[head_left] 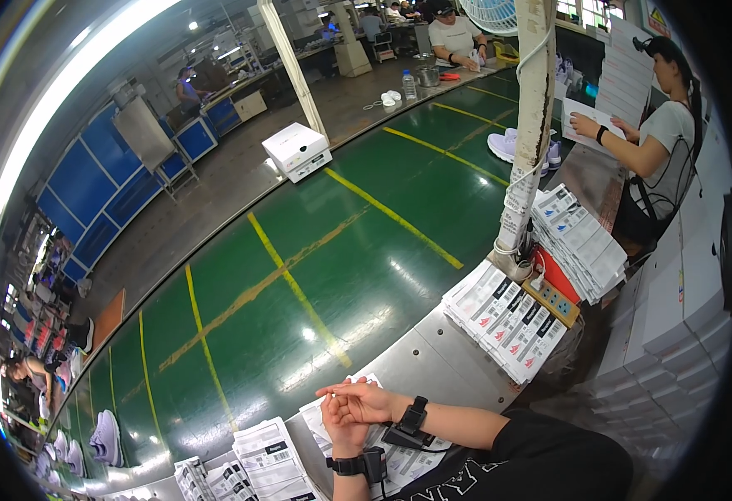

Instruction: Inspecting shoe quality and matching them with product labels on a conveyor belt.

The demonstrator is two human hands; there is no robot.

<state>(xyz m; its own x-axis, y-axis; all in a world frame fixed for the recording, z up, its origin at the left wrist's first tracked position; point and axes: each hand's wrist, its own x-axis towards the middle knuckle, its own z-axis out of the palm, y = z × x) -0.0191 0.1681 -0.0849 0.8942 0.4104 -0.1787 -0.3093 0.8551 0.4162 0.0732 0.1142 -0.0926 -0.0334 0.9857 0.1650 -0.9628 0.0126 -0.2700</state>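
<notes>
I have the two hands at the bottom centre of the frame, above the printed paper sheets (416, 464) that lie just below and around them on the metal ledge (416, 359). The right hand (372, 402) crosses over the left hand (343, 422); its fingers look stretched out and loose, with nothing visible in them. The left fingers seem half curled, but the right hand covers part of them, so I can't tell whether they close on anything. I judge a single sheet to be very light and limp, easy to crease or tear, and with enough gloss to slide over its neighbour. I'd lift one by a free corner between thumb and fingertip, fanning it first so that two don't come together. The sheet stack (270, 459) at the lower left and the thicker label pile (508, 327) at right of centre should be heavier and stiffer as bundles; I'd take those along opposite edges, squeezing gently so the layers don't skew.
</notes>
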